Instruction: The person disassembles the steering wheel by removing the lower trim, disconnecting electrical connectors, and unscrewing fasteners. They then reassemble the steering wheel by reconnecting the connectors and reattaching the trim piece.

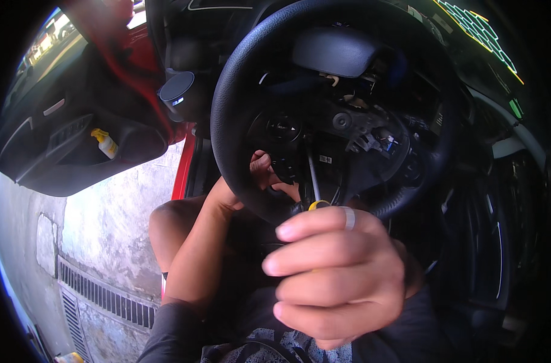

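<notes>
The black steering wheel (224,91) stands in front of me, with its centre uncovered and parts of its inner frame (360,130) showing. My right hand (342,272) is closed around a screwdriver (314,172). A bit of its yellow handle shows above the fingers, and the metal shaft points up into the wheel's lower opening. The shaft's tip is hard to make out in the dark. At the lower left of the rim, my left hand (262,169) reaches behind it. Its fingers curl around the left spoke beside the button panel (282,169); the rim partly hides them.
The red car door at left hangs open, with a yellow-and-white spray bottle (106,143) in its panel. A round dark device (177,88) sits beside the wheel. Below the door lies a concrete floor with a drain grate (106,294). The instrument hood (334,51) rises behind the wheel.
</notes>
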`<state>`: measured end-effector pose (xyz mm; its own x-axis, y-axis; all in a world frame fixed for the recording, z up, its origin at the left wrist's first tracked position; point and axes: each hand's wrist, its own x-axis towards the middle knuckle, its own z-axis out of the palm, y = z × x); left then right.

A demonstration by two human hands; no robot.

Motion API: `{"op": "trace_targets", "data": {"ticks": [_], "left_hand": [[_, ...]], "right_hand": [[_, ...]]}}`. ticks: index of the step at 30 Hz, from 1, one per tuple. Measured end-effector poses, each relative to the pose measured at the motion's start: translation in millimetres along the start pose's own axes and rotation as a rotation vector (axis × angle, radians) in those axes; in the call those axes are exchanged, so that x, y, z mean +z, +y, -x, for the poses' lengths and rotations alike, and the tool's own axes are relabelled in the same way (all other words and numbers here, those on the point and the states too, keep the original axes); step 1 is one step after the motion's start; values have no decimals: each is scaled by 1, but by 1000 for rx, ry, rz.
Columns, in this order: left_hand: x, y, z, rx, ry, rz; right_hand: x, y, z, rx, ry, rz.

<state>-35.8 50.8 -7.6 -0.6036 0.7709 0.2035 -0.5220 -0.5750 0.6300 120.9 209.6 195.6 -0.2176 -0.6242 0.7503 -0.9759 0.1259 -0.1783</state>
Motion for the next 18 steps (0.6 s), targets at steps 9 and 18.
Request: {"op": "trace_targets", "data": {"ticks": [9,18], "left_hand": [[5,-10,0,56,24,20],[-3,-6,-2,31,8,13]], "right_hand": [[42,3,14,16,520,130],[-3,-9,-4,97,49,79]]}}
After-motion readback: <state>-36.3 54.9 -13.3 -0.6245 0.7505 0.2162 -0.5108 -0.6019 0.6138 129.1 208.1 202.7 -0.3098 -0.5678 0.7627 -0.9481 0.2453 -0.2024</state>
